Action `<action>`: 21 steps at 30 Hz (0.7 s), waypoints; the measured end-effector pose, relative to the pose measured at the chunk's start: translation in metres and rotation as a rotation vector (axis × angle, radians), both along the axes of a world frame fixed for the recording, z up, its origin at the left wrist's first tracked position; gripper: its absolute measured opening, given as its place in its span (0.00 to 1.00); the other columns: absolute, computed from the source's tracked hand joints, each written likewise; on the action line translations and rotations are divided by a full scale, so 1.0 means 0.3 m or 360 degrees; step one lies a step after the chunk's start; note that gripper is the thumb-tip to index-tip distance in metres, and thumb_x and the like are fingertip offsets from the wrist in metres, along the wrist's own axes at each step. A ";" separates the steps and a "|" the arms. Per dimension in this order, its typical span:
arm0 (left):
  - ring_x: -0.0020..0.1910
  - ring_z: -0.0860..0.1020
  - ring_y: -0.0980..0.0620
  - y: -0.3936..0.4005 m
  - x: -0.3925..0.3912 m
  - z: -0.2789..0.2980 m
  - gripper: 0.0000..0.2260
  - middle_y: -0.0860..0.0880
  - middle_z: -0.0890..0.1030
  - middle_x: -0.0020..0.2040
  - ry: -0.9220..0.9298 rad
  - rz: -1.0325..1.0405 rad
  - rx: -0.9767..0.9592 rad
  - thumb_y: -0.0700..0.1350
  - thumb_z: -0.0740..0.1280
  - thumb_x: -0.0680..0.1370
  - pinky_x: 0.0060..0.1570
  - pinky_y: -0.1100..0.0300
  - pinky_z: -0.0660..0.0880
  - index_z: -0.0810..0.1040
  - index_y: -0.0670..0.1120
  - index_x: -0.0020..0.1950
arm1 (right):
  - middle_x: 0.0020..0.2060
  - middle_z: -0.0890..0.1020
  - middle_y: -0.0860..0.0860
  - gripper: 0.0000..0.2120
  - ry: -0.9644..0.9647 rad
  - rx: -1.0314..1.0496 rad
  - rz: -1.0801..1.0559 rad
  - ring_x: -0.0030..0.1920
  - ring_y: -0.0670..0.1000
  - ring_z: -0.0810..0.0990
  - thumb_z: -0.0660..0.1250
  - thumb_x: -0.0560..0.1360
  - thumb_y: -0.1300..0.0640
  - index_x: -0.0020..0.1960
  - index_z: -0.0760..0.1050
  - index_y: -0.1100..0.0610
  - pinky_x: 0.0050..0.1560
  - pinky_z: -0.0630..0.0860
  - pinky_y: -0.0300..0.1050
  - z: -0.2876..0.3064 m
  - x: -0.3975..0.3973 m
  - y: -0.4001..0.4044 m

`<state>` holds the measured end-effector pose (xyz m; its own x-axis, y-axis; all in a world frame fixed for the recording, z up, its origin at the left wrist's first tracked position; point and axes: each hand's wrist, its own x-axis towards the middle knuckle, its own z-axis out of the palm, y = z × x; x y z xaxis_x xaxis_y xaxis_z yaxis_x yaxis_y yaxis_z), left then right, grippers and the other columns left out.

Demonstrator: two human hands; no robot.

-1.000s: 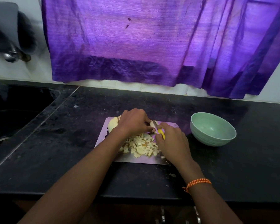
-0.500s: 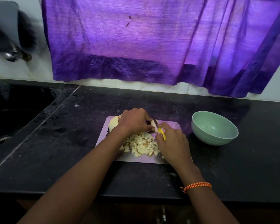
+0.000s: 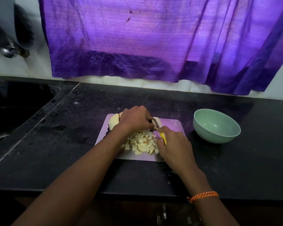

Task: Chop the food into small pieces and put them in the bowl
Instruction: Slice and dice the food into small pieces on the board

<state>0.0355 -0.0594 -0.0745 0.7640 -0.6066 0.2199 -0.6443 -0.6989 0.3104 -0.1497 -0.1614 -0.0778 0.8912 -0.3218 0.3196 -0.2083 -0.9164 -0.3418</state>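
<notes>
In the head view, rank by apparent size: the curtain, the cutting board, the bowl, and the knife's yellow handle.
1. curtain, by far the largest.
2. cutting board, though arms and food hide much of it.
3. bowl, clearly smaller than the board.
4. yellow handle, mostly hidden inside the right hand.

A black speckled stone table (image 3: 153, 176) fills the lower half of the view. Behind the table runs a white tiled wall (image 3: 137, 79). A crinkled purple cloth curtain (image 3: 137, 38) hangs above the table's back edge, glowing with light coming through it, darker along its hem. Left of the curtain, a blurred metal tap (image 3: 10, 51) juts from the wall over a dark sunken sink (image 3: 15, 108).
</notes>
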 end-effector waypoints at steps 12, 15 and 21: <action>0.55 0.83 0.52 0.005 -0.015 0.014 0.21 0.58 0.86 0.60 0.0018 -0.0020 0.0031 0.64 0.77 0.73 0.56 0.46 0.78 0.87 0.55 0.62 | 0.38 0.78 0.48 0.18 -0.0083 0.0101 -0.0033 0.39 0.49 0.76 0.61 0.81 0.42 0.70 0.73 0.43 0.39 0.73 0.46 -0.046 -0.205 -0.053; 0.55 0.83 0.52 0.005 -0.013 0.012 0.21 0.58 0.86 0.59 0.0023 -0.0023 0.0029 0.64 0.77 0.73 0.56 0.46 0.78 0.87 0.55 0.62 | 0.39 0.79 0.49 0.19 -0.0089 0.0124 -0.0047 0.40 0.50 0.77 0.61 0.81 0.42 0.71 0.72 0.43 0.40 0.75 0.48 -0.047 -0.202 -0.054; 0.53 0.83 0.54 0.008 -0.007 0.011 0.20 0.59 0.87 0.58 -0.0060 -0.0044 0.0025 0.65 0.76 0.74 0.55 0.48 0.77 0.87 0.57 0.61 | 0.44 0.78 0.50 0.20 -0.0037 0.0042 -0.0031 0.43 0.51 0.73 0.61 0.81 0.45 0.72 0.71 0.42 0.40 0.67 0.47 -0.010 -0.149 -0.023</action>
